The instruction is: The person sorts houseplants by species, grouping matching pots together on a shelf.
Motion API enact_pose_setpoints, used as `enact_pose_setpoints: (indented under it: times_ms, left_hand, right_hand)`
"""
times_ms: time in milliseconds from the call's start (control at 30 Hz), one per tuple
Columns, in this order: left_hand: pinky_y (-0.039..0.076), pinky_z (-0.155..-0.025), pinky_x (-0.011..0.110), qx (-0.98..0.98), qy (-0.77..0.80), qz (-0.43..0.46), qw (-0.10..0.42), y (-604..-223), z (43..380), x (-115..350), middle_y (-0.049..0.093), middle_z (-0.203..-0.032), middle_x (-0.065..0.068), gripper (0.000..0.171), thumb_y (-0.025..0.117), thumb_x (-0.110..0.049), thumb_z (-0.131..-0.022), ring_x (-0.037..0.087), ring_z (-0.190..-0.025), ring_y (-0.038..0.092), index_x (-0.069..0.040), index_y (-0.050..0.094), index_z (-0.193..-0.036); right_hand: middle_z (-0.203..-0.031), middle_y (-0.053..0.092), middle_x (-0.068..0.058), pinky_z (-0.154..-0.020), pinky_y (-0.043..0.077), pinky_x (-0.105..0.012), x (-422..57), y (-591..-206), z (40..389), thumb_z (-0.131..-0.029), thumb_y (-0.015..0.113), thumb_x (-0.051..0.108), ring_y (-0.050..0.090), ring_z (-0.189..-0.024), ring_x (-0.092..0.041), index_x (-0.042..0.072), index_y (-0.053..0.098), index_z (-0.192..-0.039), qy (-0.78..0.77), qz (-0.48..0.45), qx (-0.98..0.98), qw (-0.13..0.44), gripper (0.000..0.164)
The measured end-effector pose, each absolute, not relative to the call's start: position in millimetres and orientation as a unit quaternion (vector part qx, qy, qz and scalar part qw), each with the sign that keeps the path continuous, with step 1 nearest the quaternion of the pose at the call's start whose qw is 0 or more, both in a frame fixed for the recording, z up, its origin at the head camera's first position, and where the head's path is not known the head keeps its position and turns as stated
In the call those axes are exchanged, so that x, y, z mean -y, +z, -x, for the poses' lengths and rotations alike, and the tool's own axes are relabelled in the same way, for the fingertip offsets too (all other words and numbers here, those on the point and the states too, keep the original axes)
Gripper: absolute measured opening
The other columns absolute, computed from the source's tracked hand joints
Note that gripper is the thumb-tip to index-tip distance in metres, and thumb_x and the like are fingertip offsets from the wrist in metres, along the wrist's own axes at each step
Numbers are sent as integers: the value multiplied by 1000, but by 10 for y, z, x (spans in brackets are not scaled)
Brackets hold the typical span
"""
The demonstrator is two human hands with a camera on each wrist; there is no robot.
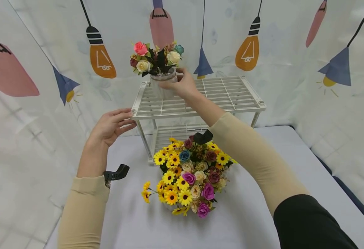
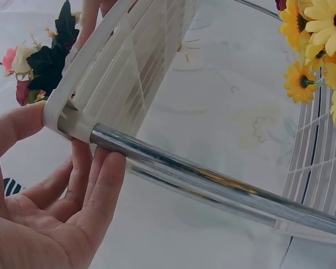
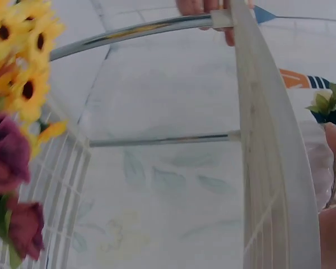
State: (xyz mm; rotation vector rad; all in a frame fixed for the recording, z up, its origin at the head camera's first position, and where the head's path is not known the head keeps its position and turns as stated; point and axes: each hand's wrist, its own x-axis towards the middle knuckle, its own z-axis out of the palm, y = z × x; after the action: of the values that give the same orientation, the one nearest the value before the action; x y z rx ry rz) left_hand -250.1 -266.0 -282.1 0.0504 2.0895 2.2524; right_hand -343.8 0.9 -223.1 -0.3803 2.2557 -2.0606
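Note:
My right hand [image 1: 186, 84] grips a whitish flowerpot [image 1: 161, 89] by its right side and rim, over the left part of the rack's top shelf [image 1: 228, 91]. Artificial roses in pink, cream and teal [image 1: 142, 65] fill the pot. In the right wrist view the white pot [image 3: 318, 151] shows at the right edge, beside the shelf. At the rack's front left corner, my left hand [image 1: 108, 126] holds the frame. The left wrist view shows its fingers [image 2: 103, 182] around the white corner [image 2: 75, 120] and against the metal leg [image 2: 173, 165].
Several yellow daisies [image 1: 170, 197] and purple, cream and dark red roses [image 1: 208, 191] stand bunched on the white table [image 1: 129, 214], before the rack. The rack's lower shelf [image 1: 164, 136] is partly hidden behind them. A lamp-printed curtain [image 1: 222, 20] hangs behind.

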Motion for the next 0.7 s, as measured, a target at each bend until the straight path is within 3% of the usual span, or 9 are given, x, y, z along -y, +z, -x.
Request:
enact_pose_setpoints:
  times_ms: [267, 700]
  left_hand:
    - [59, -86, 26, -672, 740, -16, 27, -2855, 2507, 2681, 73, -104, -2, 65, 73, -18, -99, 14, -94, 72, 9, 41, -149]
    - [59, -86, 27, -671, 741, -13, 25, -2874, 2517, 2650, 73, -107, -1, 68, 74, -19, -98, 15, -95, 72, 9, 41, -150]
  right_hand:
    - [-153, 42, -6, -106, 46, -31, -213, -2241, 3275, -89, 85, 25, 41, -141, -21, 17, 37, -157, -645, 143, -750, 37, 84]
    - [-147, 50, -6, -108, 46, -34, -704, -2270, 2820, -95, 78, 17, 48, -136, -20, 11, 42, -152, -639, 234, -732, 41, 68]
